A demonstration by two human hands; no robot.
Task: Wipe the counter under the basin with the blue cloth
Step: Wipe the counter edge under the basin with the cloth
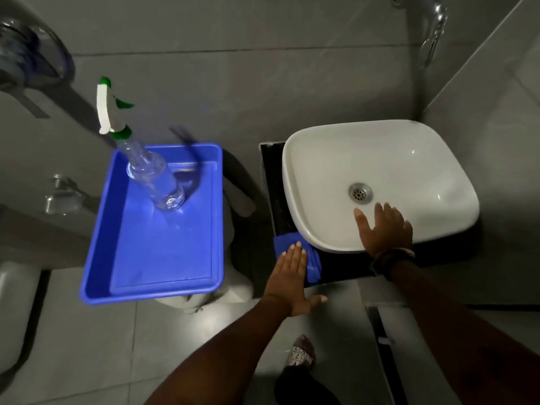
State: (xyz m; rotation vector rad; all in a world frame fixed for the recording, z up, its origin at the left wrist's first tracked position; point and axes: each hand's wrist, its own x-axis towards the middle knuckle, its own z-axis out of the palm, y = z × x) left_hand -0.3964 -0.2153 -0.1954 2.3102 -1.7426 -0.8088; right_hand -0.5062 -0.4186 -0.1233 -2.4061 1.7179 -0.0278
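Blue cloth [312,260] under flat left hand [290,280], black counter [344,266]

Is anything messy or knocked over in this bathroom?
Nothing is spilled or broken. The spray bottle stands in the blue tray, and only looks tilted because of the wide lens. The left hand presses the blue cloth on the black counter.

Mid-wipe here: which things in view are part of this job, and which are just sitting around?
In the job:
blue cloth
black counter
white basin
left hand, flat on the cloth
right hand, resting on the basin

Lying about:
blue tray
spray bottle, standing in the tray
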